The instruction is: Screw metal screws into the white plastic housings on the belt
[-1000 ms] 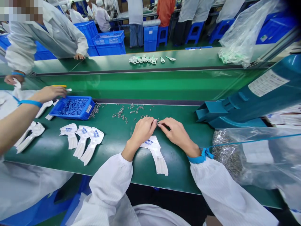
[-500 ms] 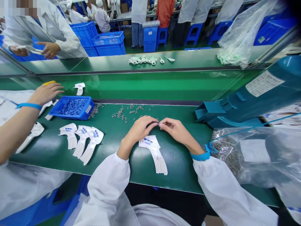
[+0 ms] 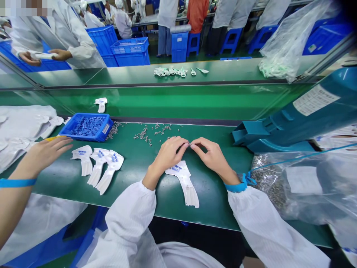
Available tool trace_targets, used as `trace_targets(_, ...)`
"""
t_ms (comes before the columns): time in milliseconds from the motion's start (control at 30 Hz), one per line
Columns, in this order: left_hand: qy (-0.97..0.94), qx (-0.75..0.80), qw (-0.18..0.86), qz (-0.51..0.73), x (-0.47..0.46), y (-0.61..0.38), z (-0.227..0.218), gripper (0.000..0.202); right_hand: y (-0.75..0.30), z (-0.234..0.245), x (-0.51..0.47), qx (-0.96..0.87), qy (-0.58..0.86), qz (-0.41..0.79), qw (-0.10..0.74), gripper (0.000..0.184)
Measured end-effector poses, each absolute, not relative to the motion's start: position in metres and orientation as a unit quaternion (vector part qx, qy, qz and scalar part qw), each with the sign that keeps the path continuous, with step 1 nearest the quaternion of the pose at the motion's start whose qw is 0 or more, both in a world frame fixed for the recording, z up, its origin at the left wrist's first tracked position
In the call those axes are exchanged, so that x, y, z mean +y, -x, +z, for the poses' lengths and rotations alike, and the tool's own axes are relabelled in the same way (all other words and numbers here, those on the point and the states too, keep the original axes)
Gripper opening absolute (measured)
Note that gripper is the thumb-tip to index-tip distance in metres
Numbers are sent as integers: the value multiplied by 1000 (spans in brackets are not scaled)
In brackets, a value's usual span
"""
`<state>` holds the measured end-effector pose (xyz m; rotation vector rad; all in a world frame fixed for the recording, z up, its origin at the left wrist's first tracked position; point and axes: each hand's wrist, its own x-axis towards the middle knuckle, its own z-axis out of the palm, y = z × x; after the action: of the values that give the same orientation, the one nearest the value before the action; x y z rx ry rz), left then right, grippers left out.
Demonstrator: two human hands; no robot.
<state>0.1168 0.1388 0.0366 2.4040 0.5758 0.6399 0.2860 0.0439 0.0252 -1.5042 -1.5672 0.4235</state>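
My left hand and my right hand meet fingertip to fingertip above the green table. Both are closed in a pinch on a tiny metal part, too small to make out its exact kind. Just below them lies a white gun-shaped plastic housing half with blue pieces at its top, partly covered by my left hand. Similar small metal parts are scattered beyond my left hand. To the left, several matching white housings lie with blue pieces set in them.
A blue tray of small blue pieces stands at the left. A co-worker's hand reaches in there, near stacked white housings. On the right are a teal machine-like body and a clear bag of metal parts.
My hands stay pinched together in nearly the same place. The co-worker's hand at the left has moved down and nearer, away from the blue tray's far side.
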Motion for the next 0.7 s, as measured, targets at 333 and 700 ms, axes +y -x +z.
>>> trace_targets(333,-837,249,413,260,134,-126,31,32,-286,24,45,-703,582,1,410,15)
trace_targets(700,-845,264,389,256,136,-125,33,25,-285,22,49,-649,605,100,450,13)
